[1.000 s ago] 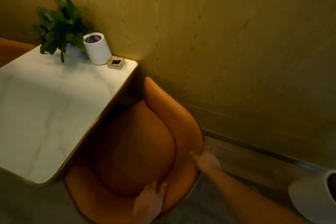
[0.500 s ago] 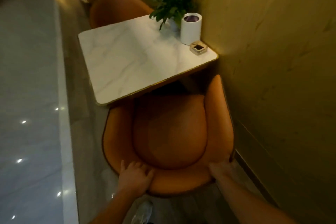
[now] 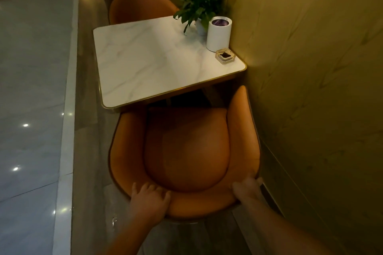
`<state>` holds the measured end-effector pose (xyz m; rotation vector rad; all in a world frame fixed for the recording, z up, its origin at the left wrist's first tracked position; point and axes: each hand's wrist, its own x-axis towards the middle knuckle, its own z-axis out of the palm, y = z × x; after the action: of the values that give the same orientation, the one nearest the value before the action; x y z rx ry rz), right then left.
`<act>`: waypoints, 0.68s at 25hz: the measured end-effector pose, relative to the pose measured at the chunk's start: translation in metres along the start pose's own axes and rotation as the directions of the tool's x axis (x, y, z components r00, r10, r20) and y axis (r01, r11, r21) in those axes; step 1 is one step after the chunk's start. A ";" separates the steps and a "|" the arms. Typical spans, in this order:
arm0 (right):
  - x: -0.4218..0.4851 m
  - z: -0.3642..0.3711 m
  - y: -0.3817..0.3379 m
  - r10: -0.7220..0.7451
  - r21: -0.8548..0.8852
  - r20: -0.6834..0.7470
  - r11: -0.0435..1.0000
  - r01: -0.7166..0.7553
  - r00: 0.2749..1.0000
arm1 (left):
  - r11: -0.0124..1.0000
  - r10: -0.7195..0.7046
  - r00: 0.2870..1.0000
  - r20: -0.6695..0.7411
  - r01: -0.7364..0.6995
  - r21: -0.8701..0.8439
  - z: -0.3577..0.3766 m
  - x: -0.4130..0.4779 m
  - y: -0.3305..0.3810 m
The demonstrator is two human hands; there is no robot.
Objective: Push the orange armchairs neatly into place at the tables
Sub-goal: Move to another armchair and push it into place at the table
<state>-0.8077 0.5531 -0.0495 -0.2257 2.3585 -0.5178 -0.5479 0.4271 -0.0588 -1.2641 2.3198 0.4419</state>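
Armchair [image 3: 186, 147] swung squarer to table [image 3: 145, 64]; left hand [image 3: 148, 198], right hand [image 3: 246, 189] each grip it; ashtray [image 3: 222, 61] holds dark bits.

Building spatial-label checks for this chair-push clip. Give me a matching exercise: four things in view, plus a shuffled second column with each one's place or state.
Things
1. potted plant
2. white cylinder
3. small dish
4. near armchair

Places or states
A. gripped at its backrest by the left hand and the right hand
B. on the table, at its near corner by the wall
C. on the table's far corner by the wall
D. standing between the plant and the dish

Pairs: 1-C, 2-D, 3-B, 4-A
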 end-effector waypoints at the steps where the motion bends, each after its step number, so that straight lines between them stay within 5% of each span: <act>1: 0.003 -0.007 0.003 0.001 -0.049 0.025 0.999 0.000 1.000 | 1.000 0.017 1.000 0.001 -0.017 0.017 0.005 -0.002 0.008; 3: 0.010 -0.020 0.012 -0.080 -0.286 0.023 0.954 0.083 0.997 | 0.999 0.027 1.000 0.002 -0.027 0.043 0.011 -0.005 0.019; 4: 0.009 -0.024 0.016 -0.233 -0.467 0.023 0.857 0.217 0.972 | 1.000 0.007 1.000 -0.012 -0.006 0.020 0.013 -0.007 0.023; 6: 0.005 -0.030 0.022 -0.575 -0.613 0.235 0.538 0.579 0.784 | 1.000 -0.016 0.998 -0.054 0.015 -0.016 0.014 -0.012 0.029; 7: -0.002 -0.031 0.021 -0.612 -0.559 0.423 0.405 0.724 0.669 | 1.000 -0.018 0.997 -0.075 0.017 -0.016 0.013 -0.015 0.031; 10: -0.005 -0.030 0.023 -0.484 -0.402 0.756 0.187 0.896 0.440 | 0.999 -0.034 0.997 -0.070 0.032 -0.026 0.008 -0.018 0.032; 17: 0.032 -0.026 0.031 -0.525 -0.407 0.771 0.027 0.913 0.360 | 0.991 -0.127 0.989 -0.079 0.122 -0.061 0.010 -0.017 0.038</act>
<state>-0.8492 0.5790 -0.0646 -1.9792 1.5915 0.3083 -0.5701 0.4639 -0.0558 -1.4709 2.2938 0.4217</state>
